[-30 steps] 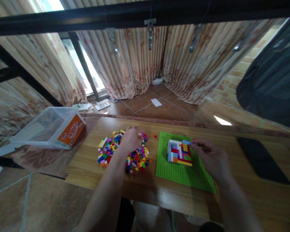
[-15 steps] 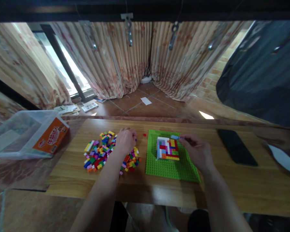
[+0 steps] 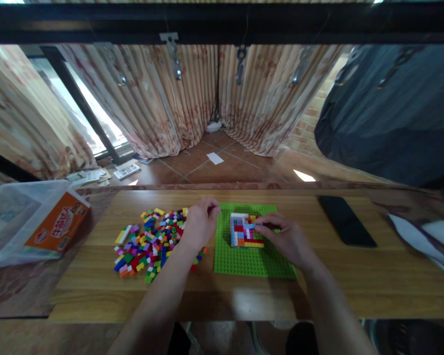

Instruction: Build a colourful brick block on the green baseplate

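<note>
A green baseplate [image 3: 244, 261] lies on the wooden table [image 3: 355, 286], and a flat multicoloured brick panel [image 3: 242, 234] is built on its far half. My right hand [image 3: 284, 239] rests on the panel's right edge with the fingers pinched together on a small brick there. My left hand [image 3: 202, 222] sits at the right end of a loose pile of small coloured bricks [image 3: 151, 241], fingers curled near the baseplate's far-left corner. What they hold, if anything, is hidden.
A clear plastic tub with an orange label [image 3: 40, 227] lies on its side at the left. A black phone [image 3: 346, 222] lies on the table's far right. A dark garment [image 3: 392, 113] hangs at the upper right, and white cloth [image 3: 429, 241] lies at the right edge.
The camera has tilted, shifting the scene left. My right hand moved from the panel's far-right corner onto its right edge. My left hand came off the pile towards the baseplate's corner.
</note>
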`<state>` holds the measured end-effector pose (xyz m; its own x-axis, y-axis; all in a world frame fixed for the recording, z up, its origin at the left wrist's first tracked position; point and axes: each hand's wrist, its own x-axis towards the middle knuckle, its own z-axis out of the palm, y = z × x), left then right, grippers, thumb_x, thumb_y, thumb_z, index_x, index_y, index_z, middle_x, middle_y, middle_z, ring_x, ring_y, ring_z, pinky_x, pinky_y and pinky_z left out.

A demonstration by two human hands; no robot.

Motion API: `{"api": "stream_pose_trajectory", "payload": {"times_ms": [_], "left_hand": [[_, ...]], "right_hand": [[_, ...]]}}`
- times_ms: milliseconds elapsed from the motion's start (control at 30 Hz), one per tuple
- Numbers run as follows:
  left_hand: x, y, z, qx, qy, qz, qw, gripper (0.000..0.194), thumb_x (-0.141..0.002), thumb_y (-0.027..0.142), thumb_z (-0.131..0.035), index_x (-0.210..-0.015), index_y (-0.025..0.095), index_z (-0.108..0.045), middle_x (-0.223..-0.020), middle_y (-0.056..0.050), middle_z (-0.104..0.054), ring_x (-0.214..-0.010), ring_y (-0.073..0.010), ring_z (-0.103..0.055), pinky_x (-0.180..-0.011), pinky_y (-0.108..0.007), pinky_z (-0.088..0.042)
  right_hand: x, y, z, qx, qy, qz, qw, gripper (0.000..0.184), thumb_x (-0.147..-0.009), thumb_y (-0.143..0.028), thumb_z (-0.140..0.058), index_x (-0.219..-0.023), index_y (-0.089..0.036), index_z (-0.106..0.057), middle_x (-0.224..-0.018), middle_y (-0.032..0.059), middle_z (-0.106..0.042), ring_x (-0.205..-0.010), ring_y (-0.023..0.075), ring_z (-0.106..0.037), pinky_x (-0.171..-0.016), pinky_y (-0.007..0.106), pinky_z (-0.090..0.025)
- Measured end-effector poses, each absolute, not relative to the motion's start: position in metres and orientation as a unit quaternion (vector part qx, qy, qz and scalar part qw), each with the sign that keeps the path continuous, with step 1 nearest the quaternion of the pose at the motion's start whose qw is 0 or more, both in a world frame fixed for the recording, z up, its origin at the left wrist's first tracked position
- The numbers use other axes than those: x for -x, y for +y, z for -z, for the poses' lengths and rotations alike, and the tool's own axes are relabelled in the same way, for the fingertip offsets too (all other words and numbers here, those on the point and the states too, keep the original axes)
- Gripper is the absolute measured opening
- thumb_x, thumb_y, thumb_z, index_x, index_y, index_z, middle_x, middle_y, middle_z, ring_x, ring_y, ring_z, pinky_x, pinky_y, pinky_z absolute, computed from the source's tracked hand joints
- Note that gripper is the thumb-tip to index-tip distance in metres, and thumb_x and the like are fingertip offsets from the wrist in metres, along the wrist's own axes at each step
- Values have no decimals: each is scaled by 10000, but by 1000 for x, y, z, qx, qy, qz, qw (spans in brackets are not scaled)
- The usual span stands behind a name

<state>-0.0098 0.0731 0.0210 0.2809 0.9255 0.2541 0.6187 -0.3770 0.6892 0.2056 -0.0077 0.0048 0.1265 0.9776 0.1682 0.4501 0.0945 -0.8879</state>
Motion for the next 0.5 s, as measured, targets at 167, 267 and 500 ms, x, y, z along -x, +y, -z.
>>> {"api": "stream_pose_trajectory", "payload": {"times_ms": [167, 267, 500], "left_hand": [[-18, 59, -13, -788, 430, -334, 289, 103, -865, 142, -542, -878, 191, -633, -881, -23, -701, -840, -147, -649, -786, -255, -494], [-26, 54, -11, -815, 403, -311, 276, 171, -873, 108, -511, -939, 201, -639, -945, -30, -702, -882, -151, -648, -824, -268, -502], [-36, 53, -6, -847, 390, -289, 216, 202, -890, 128, -510, -948, 236, -671, -945, -12, -718, -917, -164, -644, -879, -288, -489]], "right_hand": [[-209, -11, -3, 621, -603, -279, 416, 169, -795, -377, -668, -837, -231, -743, -804, 21, -682, -720, 157, -604, -692, 301, -486], [-211, -12, -3, 621, -613, -272, 407, 162, -803, -362, -656, -865, -237, -739, -827, 23, -686, -755, 166, -615, -699, 299, -486], [-205, -8, 0, 599, -641, -252, 409, 130, -825, -284, -627, -877, -262, -744, -863, 22, -676, -811, 170, -630, -764, 307, -485]]}}
